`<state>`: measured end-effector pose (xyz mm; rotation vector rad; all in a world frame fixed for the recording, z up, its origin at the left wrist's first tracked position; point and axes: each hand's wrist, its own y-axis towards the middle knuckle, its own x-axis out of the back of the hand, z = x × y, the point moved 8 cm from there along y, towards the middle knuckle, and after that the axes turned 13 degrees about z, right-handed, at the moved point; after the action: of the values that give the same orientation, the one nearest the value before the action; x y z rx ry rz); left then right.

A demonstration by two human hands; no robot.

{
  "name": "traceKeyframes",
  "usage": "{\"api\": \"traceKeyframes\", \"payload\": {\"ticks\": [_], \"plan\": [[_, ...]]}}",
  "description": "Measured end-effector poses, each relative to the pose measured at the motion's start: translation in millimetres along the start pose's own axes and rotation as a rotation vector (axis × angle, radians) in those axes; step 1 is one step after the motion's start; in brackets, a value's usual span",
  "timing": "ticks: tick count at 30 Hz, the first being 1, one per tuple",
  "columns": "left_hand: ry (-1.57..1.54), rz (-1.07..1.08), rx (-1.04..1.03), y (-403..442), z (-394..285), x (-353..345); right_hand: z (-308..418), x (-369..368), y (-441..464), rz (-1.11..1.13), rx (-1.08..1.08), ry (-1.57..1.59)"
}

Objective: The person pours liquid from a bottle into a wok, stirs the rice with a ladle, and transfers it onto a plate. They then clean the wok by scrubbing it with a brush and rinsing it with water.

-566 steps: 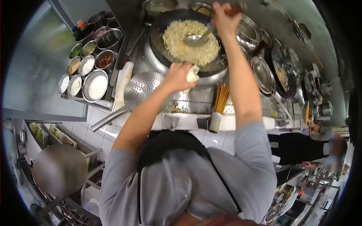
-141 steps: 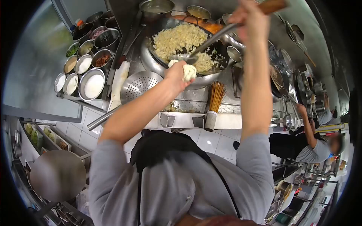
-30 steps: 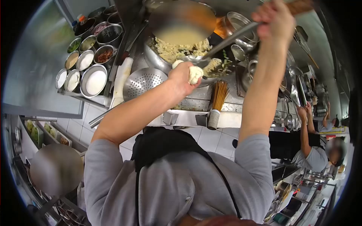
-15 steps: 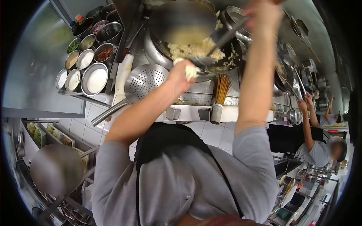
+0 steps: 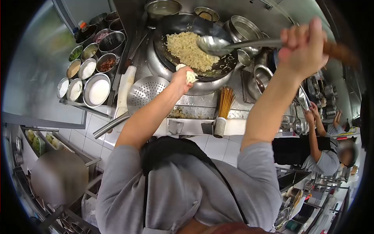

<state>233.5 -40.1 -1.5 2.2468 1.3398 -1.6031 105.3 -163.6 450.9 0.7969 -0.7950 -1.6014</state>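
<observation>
A dark wok (image 5: 171, 25) rests on the round burner ring, with fried rice (image 5: 191, 50) heaped across its middle and left side. My left hand (image 5: 179, 82) is closed around a folded white cloth (image 5: 191, 77) at the wok's near rim; the wok's grip under the cloth is hidden. My right hand (image 5: 303, 52) is wrapped around the handle of a long metal ladle (image 5: 214, 45), whose wooden end sticks out to the right. The ladle's bowl hangs over the right part of the rice; whether it touches the rice I cannot tell.
A perforated strainer (image 5: 146, 93) lies left of the wok. A bamboo brush (image 5: 224, 107) lies at the counter's front edge. Metal bowls of seasonings (image 5: 99, 91) fill the left rack. More pots (image 5: 163, 7) stand behind. A co-worker (image 5: 323, 156) is at the right.
My right hand has swung right with the ladle, which has turned from steep to nearly level. The wok, earlier tilted and blurred, now sits lower and flat, its rice gathered in view.
</observation>
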Motion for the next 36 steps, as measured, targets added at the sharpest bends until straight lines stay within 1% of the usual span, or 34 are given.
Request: {"api": "traceKeyframes", "payload": {"ticks": [2, 3, 4, 5, 6, 7, 8, 9, 10, 11, 12, 13, 14, 15, 16, 17, 18, 19, 20, 21, 23, 24, 25, 27, 28, 29, 31, 32, 33, 34, 35, 36], "plan": [[0.038, -0.045, 0.016, 10, -1, 9, -37, -4, -47, 0.032, 0.246, -0.073], [0.039, -0.042, 0.011, 11, -4, 5, -93, 7, -76, 0.011, 0.165, -0.155], [0.040, -0.044, 0.009, 7, -4, 3, -162, 27, -116, -0.067, 0.086, -0.350], [0.044, -0.051, 0.012, 3, -2, 5, -205, 19, -138, -0.119, -0.156, 0.031], [0.071, -0.023, 0.007, 5, -2, 7, -224, 28, -128, -0.128, -0.126, -0.086], [0.064, -0.015, -0.007, 0, -7, 5, -240, 32, -98, -0.031, -0.059, -0.255], [0.056, -0.012, -0.005, -10, -5, 1, -249, 27, -67, -0.052, -0.108, -0.219], [0.052, -0.002, -0.008, -16, -6, -2, -232, 14, -42, -0.038, -0.120, -0.305], [-0.001, 0.079, -0.014, -21, -2, -3, -211, 2, -26, -0.049, -0.131, -0.202], [0.054, 0.098, -0.014, -35, 2, -8, -196, -7, -21, -0.053, -0.140, -0.099], [0.104, 0.115, -0.014, -57, 9, -16, -191, -11, -28, -0.030, -0.070, -0.051], [0.152, 0.131, -0.013, -72, 15, -20, -192, -11, -41, -0.004, -0.003, -0.003], [0.279, 0.202, -0.022, -79, 22, -21, -200, -11, -58, 0.022, 0.059, 0.045], [0.406, 0.270, -0.025, -83, 30, -22, -231, -10, -82, -0.022, 0.024, -0.064], [0.568, 0.320, -0.113, -89, 29, -31, -247, -4, -83, -0.036, -0.056, -0.051], [0.881, 0.324, -0.232, -97, 14, -48, -262, -1, -72, -0.038, -0.114, -0.030], [1.201, 0.317, -0.363, -107, -6, -69, -260, -4, -43, -0.003, -0.195, -0.077], [1.514, 0.310, -0.461, -119, -5, -82, -249, -9, -19, 0.001, -0.221, -0.163], [1.706, 0.270, -0.798, -132, -14, -98, -231, -14, -7, -0.006, -0.243, -0.085], [1.761, 0.285, -0.875, -130, -20, -104, -217, -20, 1, -0.003, -0.248, -0.004], [1.846, 0.305, -1.024, -128, -26, -111, -181, -37, -28, 0.094, -0.126, 0.082], [1.866, 0.308, -0.965, -112, -23, -104, -173, -46, -43, 0.142, -0.069, 0.125], [1.940, 0.315, -0.929, -101, -22, -102, -186, -46, -67, 0.117, -0.043, -0.041], [2.095, 0.363, -0.831, -90, -10, -92, -244, -10, -84, -0.030, -0.078, 0.034], [2.145, 0.377, -0.849, -86, -9, -89, -257, 6, -67, -0.043, -0.080, -0.110], [2.157, 0.372, -0.828, -88, -11, -88, -270, 24, -45, -0.012, -0.014, -0.324], [2.161, 0.361, -0.788, -88, -12, -89, -231, 16, -14, -0.163, -0.312, -0.273], [2.170, 0.376, -0.761, -82, -11, -83, -213, 10, -8, -0.101, -0.282, -0.116], [2.175, 0.367, -0.793, -78, -11, -80, -194, 3, -9, -0.033, -0.255, 0.041], [2.179, 0.358, -0.822, -74, -10, -77, -164, -16, -25, 0.046, -0.209, -0.059], [2.181, 0.351, -0.846, -73, -8, -75, -167, -22, -53, -0.004, -0.184, -0.004], [2.178, 0.350, -0.812, -72, -9, -74, -194, -21, -79, -0.035, -0.144, -0.025]]}}
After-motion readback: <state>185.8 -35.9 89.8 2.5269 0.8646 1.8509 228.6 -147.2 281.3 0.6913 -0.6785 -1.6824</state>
